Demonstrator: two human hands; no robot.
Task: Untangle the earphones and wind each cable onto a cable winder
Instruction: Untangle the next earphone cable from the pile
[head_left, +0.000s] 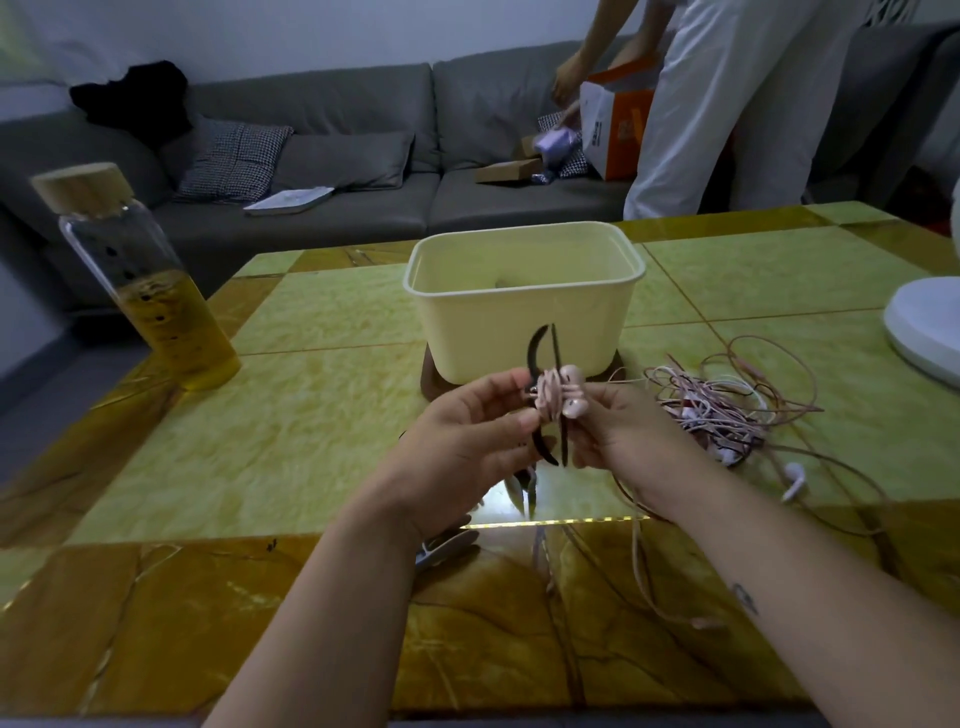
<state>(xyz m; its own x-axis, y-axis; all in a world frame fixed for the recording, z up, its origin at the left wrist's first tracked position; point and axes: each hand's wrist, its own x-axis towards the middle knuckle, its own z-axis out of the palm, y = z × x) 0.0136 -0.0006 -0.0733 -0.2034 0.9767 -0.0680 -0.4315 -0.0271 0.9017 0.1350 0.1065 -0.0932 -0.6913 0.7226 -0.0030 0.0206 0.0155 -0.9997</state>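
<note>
The black, thin-flanged plastic cable winder (556, 348) is held above the green-and-amber tiled table (311, 415), in front of the cream plastic tub (524, 322). A pink earphone cable (546, 397) is wound around its core. The left hand (467, 436) pinches the winder from one side between thumb and curled fingers. The right hand (618, 431) pinches it from the other, beside the two pink earbuds (575, 410). The assembly is judged light. The cable is soft and springy, so loose turns probably slip off if released. The flanges look thin and flexible, so grip at the core, not the tips. Handle the earbuds by their housings and avoid pulling at the cable joints. The remaining tangle of pink and white earphone cables (722, 410) lies on the table to the right. It is limp and prone to snagging, so lift one strand at a time.
</note>
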